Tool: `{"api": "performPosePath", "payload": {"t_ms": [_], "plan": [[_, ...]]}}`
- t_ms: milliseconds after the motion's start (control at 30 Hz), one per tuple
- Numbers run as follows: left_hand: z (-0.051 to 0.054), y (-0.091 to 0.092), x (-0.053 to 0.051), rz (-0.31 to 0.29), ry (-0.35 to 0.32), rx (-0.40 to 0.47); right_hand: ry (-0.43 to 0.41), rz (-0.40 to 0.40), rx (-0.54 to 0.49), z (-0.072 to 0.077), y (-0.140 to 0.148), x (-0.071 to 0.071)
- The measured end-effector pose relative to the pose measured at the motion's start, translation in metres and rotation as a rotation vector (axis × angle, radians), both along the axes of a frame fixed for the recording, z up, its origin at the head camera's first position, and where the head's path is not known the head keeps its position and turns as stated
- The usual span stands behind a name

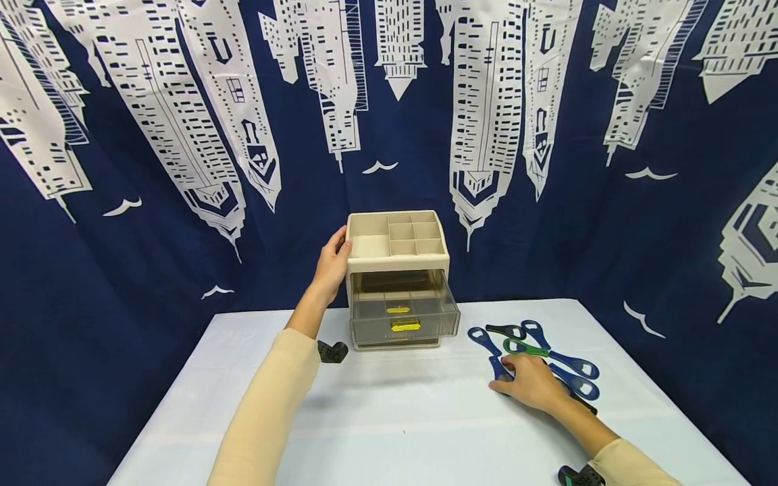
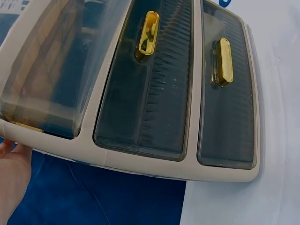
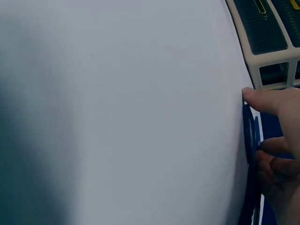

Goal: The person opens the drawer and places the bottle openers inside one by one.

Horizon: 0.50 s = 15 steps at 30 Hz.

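A beige drawer unit [image 1: 398,262] stands at the back of the table, with a smoky clear drawer [image 1: 377,329] sticking out of its front. My left hand [image 1: 333,262] rests against the unit's upper left side; the left wrist view shows that hand [image 2: 14,180] at the frame's edge, some fingertips hidden. To the right, my right hand [image 1: 535,385] is low over a group of flat bottle openers. Its thumb and fingers pinch a blue bottle opener [image 1: 498,368], also seen edge-on in the right wrist view beside the right hand [image 3: 281,140].
Around the right hand lie more blue bottle openers [image 1: 574,364], a green one [image 1: 525,347] and a black one [image 1: 506,331]. Compartments [image 1: 416,233] divide the unit's top. A navy curtain with white buildings hangs behind the white table [image 1: 389,418].
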State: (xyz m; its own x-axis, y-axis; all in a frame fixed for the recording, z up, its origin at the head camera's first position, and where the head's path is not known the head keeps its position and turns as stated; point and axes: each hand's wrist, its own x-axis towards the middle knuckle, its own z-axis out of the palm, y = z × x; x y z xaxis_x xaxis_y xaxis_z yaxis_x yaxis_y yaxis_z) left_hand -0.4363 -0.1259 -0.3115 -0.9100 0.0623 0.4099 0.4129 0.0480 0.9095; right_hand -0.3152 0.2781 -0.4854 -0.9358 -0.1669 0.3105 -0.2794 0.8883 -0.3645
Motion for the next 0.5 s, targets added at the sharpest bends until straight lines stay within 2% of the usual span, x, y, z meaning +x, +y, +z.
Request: {"api": "performPosePath", "payload": {"t_ms": [133, 167, 300, 500], "plan": [[0.0, 0.0, -0.001, 0.012, -0.003, -0.001, -0.004, -0.01, -0.012, 0.002, -0.004, -0.001], [-0.003, -0.001, -0.004, 0.021, 0.001, -0.001, -0.012, -0.018, -0.018, 0.002, -0.006, -0.001], [-0.001, -0.001, -0.002, 0.029, -0.009, -0.014, -0.037, -0.069, -0.033, 0.0, -0.01, -0.001], [-0.001, 0.0, -0.001, 0.026, -0.022, -0.03, -0.015, -0.085, -0.026, -0.002, -0.013, -0.002]]}}
